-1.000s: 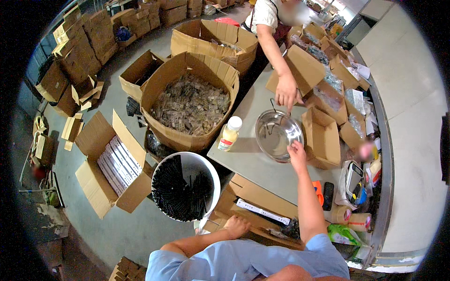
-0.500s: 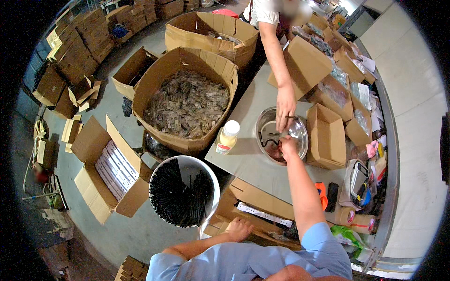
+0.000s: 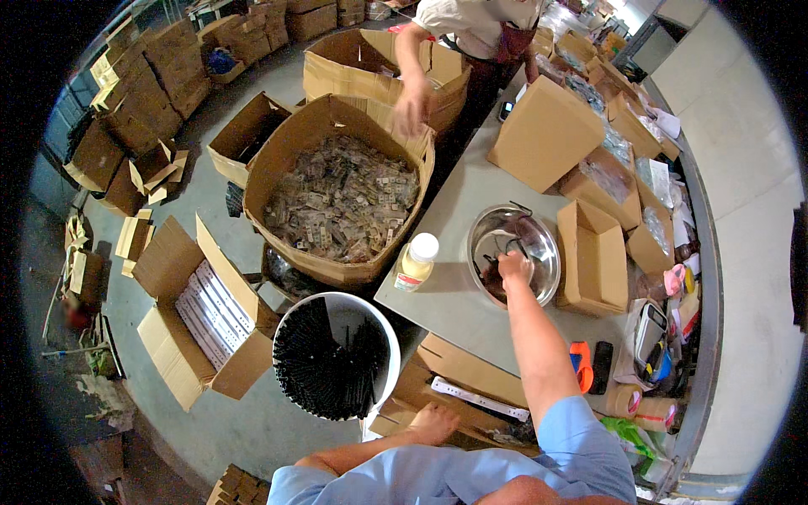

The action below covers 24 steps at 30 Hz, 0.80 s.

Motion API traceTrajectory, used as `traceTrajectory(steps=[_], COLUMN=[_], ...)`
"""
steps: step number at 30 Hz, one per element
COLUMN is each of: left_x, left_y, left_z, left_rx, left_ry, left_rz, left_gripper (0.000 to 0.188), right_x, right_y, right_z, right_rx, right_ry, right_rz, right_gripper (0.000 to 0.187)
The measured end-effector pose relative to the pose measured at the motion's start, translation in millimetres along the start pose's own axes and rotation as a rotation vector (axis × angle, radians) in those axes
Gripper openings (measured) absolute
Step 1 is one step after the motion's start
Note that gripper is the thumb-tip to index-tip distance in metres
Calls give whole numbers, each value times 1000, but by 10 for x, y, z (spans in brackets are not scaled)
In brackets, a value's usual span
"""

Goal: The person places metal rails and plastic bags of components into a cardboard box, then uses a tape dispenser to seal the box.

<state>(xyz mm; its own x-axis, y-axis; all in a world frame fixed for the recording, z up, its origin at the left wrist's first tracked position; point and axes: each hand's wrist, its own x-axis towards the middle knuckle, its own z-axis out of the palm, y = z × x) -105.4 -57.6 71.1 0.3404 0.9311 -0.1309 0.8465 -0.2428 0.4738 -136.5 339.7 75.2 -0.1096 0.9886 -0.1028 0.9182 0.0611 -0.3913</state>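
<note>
A shiny metal bowl [image 3: 549, 273] stands on the grey table, with several thin, dark, bent pieces [image 3: 488, 268] in it. My right hand [image 3: 513, 268] reaches into the bowl, its fingers closed among those pieces; exactly what they pinch is hidden. One dark piece [image 3: 522, 207] lies over the bowl's far rim. Below and to the left, my left hand [image 3: 433, 423] rests on an open cardboard box [image 3: 475, 370], fingers loosely spread and holding nothing I can see. A white perforated strip [image 3: 480, 399] lies in that box, just beyond the left hand.
A bottle with a white cap [image 3: 416, 263] stands left of the bowl, an empty carton [image 3: 592, 261] right of it. A white bucket of black rods [image 3: 391, 362] is at my left. Beyond it, a co-worker's hand [image 3: 414, 105] hangs over a large box of small bagged parts [image 3: 337, 202].
The co-worker's hand has left the bowl and moved to the far left, over the large box. My right hand stays in the bowl; the left has barely moved.
</note>
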Motion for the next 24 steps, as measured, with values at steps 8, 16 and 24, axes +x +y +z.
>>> traceTrajectory(steps=[8, 16, 24], left_x=[-2, 84, 2], left_y=[8, -26, -16], left_z=[-150, -124, 53], left_rx=[-29, 12, 89], left_ry=[-9, -98, 202], left_rz=[-53, 41, 4], left_gripper=[25, 37, 24], right_x=[35, 353, -503], right_y=[61, 428, 16], right_z=[6, -31, -1403], right_rx=[-63, -153, 1182], right_ry=[-76, -69, -472], right_rz=[14, -32, 211], right_gripper=[38, 25, 12])
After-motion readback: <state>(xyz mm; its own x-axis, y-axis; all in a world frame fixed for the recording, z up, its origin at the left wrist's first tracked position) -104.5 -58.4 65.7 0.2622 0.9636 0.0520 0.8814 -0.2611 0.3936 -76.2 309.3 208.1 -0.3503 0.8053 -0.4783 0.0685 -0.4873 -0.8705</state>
